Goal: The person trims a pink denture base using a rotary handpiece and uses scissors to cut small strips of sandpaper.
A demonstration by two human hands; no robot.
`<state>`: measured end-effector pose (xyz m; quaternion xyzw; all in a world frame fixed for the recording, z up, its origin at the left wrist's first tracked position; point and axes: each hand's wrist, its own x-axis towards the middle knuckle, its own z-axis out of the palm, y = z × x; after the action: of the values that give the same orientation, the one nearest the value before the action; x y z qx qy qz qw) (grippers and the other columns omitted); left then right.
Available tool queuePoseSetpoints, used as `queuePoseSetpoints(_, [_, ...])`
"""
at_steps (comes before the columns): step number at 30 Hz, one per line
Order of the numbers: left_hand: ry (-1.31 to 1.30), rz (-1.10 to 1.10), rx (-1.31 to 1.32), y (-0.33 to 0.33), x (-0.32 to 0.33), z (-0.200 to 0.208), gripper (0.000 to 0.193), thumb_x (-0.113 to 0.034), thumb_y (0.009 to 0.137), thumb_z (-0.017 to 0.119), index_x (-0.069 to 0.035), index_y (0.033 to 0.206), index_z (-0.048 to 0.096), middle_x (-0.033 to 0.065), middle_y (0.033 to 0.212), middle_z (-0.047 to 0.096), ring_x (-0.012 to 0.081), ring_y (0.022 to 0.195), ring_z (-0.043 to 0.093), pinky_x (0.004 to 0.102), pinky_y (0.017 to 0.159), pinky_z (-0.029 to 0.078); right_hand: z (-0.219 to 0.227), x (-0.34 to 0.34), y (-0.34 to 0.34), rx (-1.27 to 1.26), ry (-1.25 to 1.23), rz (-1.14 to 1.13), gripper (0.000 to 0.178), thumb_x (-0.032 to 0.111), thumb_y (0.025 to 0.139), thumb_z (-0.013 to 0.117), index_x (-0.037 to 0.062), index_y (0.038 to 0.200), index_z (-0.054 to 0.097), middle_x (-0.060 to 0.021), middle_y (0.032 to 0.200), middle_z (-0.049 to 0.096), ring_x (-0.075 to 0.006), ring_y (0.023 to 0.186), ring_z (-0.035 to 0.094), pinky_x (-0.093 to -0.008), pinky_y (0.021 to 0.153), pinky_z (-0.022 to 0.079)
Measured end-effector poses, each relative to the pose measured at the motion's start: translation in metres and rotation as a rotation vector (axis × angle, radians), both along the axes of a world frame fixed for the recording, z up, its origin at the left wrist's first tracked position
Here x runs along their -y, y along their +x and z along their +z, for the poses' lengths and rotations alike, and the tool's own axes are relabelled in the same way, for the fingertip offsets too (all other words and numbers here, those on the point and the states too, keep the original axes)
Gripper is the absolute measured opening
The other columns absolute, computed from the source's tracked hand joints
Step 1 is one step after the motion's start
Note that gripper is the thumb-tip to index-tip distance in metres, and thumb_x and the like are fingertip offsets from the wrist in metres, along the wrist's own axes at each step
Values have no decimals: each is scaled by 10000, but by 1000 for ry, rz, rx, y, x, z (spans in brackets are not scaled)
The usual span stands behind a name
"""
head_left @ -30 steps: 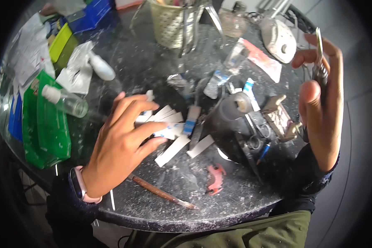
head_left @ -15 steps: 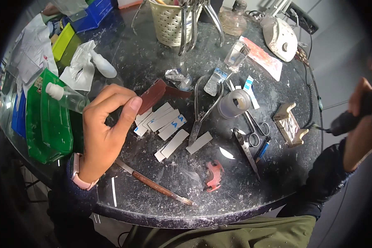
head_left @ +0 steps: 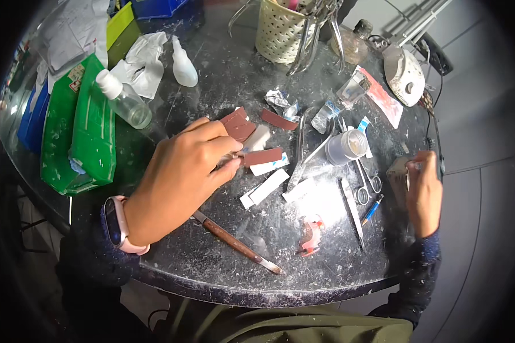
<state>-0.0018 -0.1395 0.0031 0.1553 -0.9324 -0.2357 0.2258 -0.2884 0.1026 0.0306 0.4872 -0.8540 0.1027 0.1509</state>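
Observation:
My left hand reaches in from the lower left, its thumb and forefinger pinched at the end of a brown sandpaper strip. Beneath that strip lie white-backed strips with blue print. More brown sandpaper pieces rest just past the fingers, and another brown strip lies farther on. My right hand is at the table's right side, over a pale holder that it partly hides. Its curled fingers are smeared by motion. A small pink notched plate sits under a bright light patch at the front.
A wooden-handled knife lies near the front edge. Scissors, a blue pencil and a clear jar are right of centre. Green bins and a spray bottle stand left, a tool basket at the back.
My left hand has moved right and down, bringing sandpaper to the white strips. My right hand came in from the far right to the pale holder; the black corded tool no longer shows.

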Motion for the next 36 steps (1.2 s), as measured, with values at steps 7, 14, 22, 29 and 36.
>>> queuePoseSetpoints(7, [524,118,-54,-4,19,-5,228,-72,905,578,31,1102,625,77,825,677,74,755,610,231,651,495,-18,7,-11,-25,-94,54,68,65,926,475,33,968,433,-134,928,519,-377,699,579,-428,552,443])
queuePoseSetpoints(14, [357,44,-86,-2,23,-4,378,25,831,620,-14,1204,570,85,954,624,127,824,621,239,716,528,-3,26,-9,-184,-88,84,53,77,889,524,36,912,500,-108,967,541,-334,820,577,-411,636,465])
queuePoseSetpoints(22, [53,85,-97,0,18,4,224,-69,717,740,-13,916,653,102,919,572,268,902,549,349,821,436,51,55,39,-292,-156,248,123,85,777,655,38,860,577,-111,1018,578,-309,938,549,-387,777,461])
queuePoseSetpoints(29, [50,119,-78,7,11,-7,187,-72,729,725,-17,893,656,80,839,560,250,851,545,353,746,446,80,111,54,-247,-192,538,137,68,717,686,50,839,627,-85,974,586,-286,868,551,-371,765,458])
queuePoseSetpoints(36, [279,117,-268,-2,18,2,175,-68,770,717,-3,918,647,73,854,618,171,765,606,316,672,497,98,148,46,-29,55,546,109,138,799,661,42,849,651,-112,808,639,-269,751,614,-375,660,487])
